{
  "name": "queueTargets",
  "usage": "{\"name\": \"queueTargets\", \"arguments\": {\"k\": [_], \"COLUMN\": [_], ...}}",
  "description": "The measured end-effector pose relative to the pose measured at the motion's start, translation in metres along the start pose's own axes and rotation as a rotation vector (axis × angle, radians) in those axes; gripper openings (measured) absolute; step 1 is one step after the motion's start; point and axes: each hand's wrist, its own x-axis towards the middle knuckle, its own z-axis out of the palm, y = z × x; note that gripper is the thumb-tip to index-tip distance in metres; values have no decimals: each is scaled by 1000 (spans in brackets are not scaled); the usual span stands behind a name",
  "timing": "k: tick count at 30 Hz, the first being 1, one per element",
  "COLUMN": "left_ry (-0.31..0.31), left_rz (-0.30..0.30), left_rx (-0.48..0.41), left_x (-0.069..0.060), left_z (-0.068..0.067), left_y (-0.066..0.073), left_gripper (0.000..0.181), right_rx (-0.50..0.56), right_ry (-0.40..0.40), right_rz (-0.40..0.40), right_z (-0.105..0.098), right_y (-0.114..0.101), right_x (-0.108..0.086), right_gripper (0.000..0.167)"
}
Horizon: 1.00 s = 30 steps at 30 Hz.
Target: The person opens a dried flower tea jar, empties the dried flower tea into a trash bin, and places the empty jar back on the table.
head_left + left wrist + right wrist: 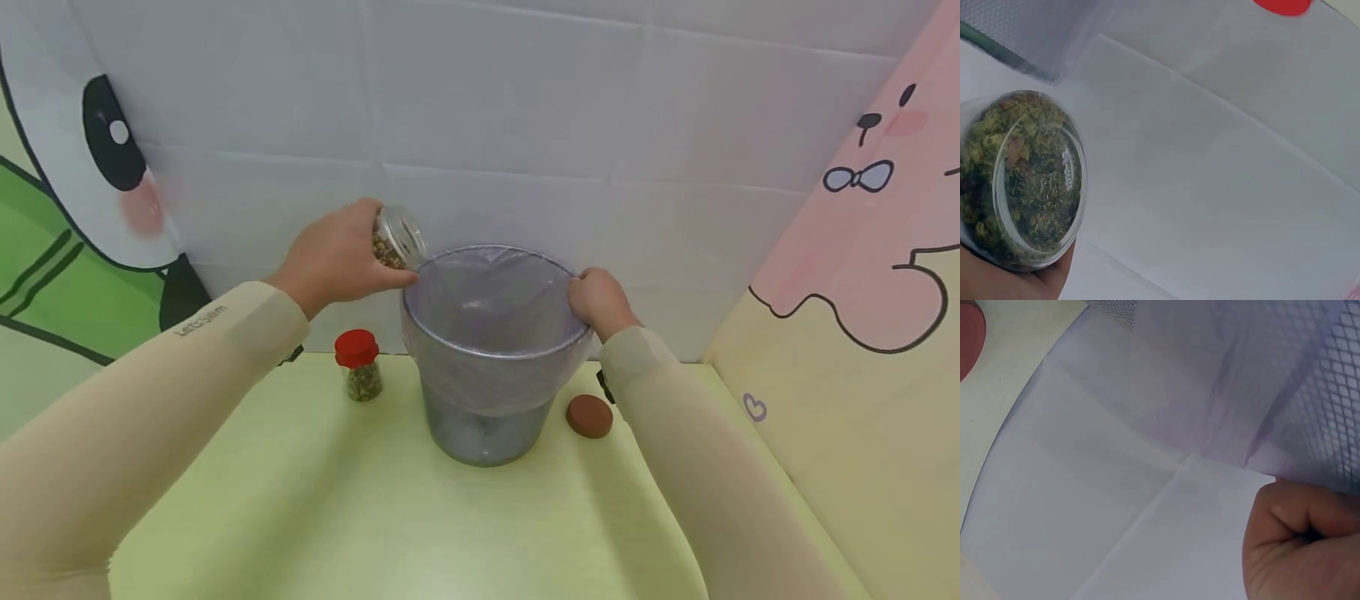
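Note:
My left hand (341,254) grips a clear glass jar (401,236), tilted with its mouth toward the bin's left rim. Dried green and brown herbs (1029,181) fill the base of that jar in the left wrist view. A grey mesh bin (487,433) stands upright on the table, lined with a thin translucent purple bag (495,387) folded over its rim. With curled fingers my right hand (600,300) holds the bin's right rim and the bag's edge. In the right wrist view the mesh shows through the bag.
Left of the bin stands a small jar with a red lid (356,348) and dried herbs inside. A round brown lid (589,416) lies right of the bin on the pale green table (360,517). Behind the bin rises a white wall (495,108).

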Motion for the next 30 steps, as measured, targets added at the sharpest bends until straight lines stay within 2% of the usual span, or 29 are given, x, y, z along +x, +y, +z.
{"name": "queueTargets", "arguments": {"k": [4, 9, 16, 25, 30], "left_ry": [16, 59, 123, 131, 129], "left_rz": [56, 146, 275, 403, 441], "left_rx": [130, 245, 343, 476, 508], "left_x": [10, 18, 21, 24, 24], "left_z": [2, 2, -2, -2, -2], "left_y": [-1, 0, 6, 12, 13], "left_gripper": [99, 85, 78, 75, 77], "right_rx": [-19, -27, -28, -37, -39], "right_ry": [11, 11, 4, 13, 12], "right_rz": [-15, -19, -15, -10, -14], "right_z": [1, 1, 1, 0, 0], "right_y": [0, -1, -3, -5, -4], "right_x": [1, 3, 3, 1, 1], "right_gripper": [50, 50, 50, 50, 49]}}
